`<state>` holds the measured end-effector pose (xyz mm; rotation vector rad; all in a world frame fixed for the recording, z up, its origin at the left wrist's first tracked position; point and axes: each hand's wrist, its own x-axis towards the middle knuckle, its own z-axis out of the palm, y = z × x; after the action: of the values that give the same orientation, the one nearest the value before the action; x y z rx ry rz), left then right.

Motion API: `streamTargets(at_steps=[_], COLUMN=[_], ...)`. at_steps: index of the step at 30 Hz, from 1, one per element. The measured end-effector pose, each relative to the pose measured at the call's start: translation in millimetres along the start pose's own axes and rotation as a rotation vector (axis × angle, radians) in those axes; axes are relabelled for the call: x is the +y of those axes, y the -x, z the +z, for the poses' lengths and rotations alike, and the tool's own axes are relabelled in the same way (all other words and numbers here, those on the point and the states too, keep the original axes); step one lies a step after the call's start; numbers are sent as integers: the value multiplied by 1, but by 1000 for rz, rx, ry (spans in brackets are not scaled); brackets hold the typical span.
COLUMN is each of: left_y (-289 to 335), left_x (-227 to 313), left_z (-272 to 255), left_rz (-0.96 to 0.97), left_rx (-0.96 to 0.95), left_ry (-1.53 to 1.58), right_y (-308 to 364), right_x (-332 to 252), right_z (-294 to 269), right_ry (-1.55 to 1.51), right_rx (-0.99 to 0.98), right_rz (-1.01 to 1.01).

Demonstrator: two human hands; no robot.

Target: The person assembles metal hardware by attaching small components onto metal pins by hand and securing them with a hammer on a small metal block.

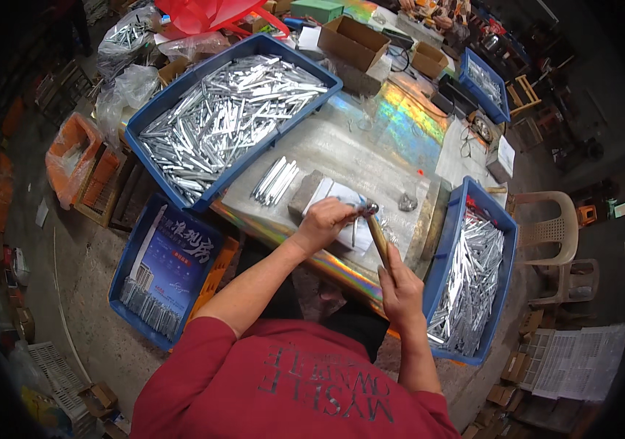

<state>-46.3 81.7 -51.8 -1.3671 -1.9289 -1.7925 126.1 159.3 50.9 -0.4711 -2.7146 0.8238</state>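
Observation:
My right hand point(402, 291) is wrapped round the wooden handle of a hammer point(379, 240). The hammer's metal head is low over the work spot, beside my left fingertips. My left hand point(322, 225) is closed in a pinch, and a slim silver metal piece point(354, 233) shows below its fingers; the gripped part is hidden. Under both lies a white sheet point(334, 192) on a block point(305, 196). Left of the block, several silver metal strips point(276, 181) lie side by side. Small metal bits point(388, 233) are scattered by the hammer.
A big blue tray point(257, 156) heaped with metal strips fills the table's far left. Another blue tray point(506, 285) of strips stands at the right; a lower blue bin point(121, 282) sits at the left. Cardboard boxes point(353, 45) and a plastic chair point(547, 227) are farther off.

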Motion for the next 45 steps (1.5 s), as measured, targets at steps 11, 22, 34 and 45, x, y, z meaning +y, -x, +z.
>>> streamTargets(at_steps=[11, 22, 34, 45], left_y=[0, -4, -16, -8], left_x=[1, 4, 15, 25], left_z=[-1, -3, -14, -21], left_rz=[-7, 3, -207, -574], left_rx=[-9, -27, 44, -14], left_ry=[-38, -13, 35, 274], right_y=[-4, 11, 10, 29], right_x=[-9, 45, 103, 95], right_z=[-13, 14, 46, 59], right_ry=[74, -857, -1287, 366], right_rx=[90, 450, 626, 490], right_rz=[-160, 328, 783, 310])
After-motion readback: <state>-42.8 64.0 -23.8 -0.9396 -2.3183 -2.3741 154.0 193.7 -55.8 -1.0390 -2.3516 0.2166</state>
